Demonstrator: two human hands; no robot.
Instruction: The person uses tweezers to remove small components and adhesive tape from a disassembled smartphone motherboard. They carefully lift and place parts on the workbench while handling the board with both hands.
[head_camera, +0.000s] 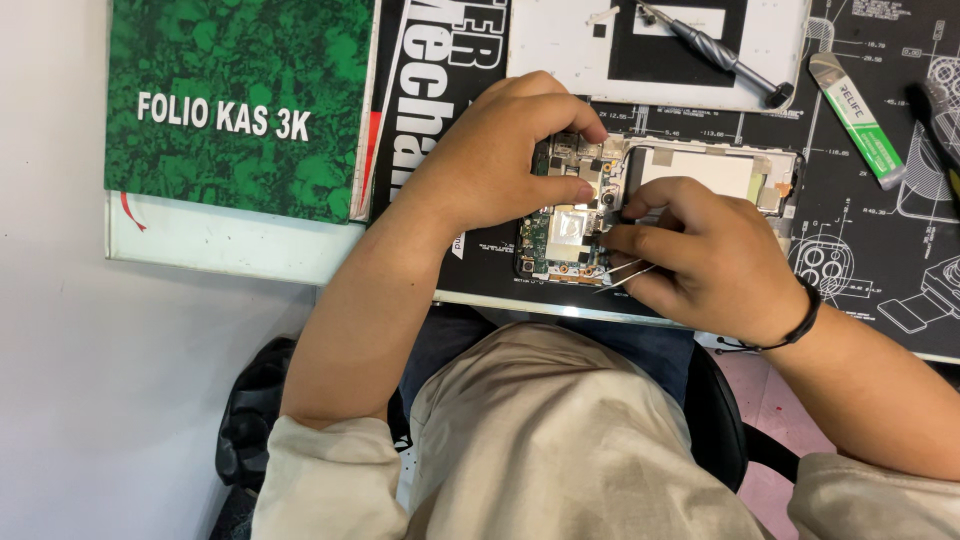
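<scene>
Both hands (500, 160) on opened phone (600, 205), black mat (870, 250)

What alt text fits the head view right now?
Left hand steadies an opened phone on a black mat while the right hand works tweezers at its circuit board. A screwdriver and green book lie nearby.

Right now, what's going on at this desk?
A person is bent over an opened phone lying on a dark work mat. The left hand steadies its upper end, while the right hand holds fine tweezers at the exposed circuit board. A screwdriver rests on a white panel behind, and a green book lies at the left.
</scene>
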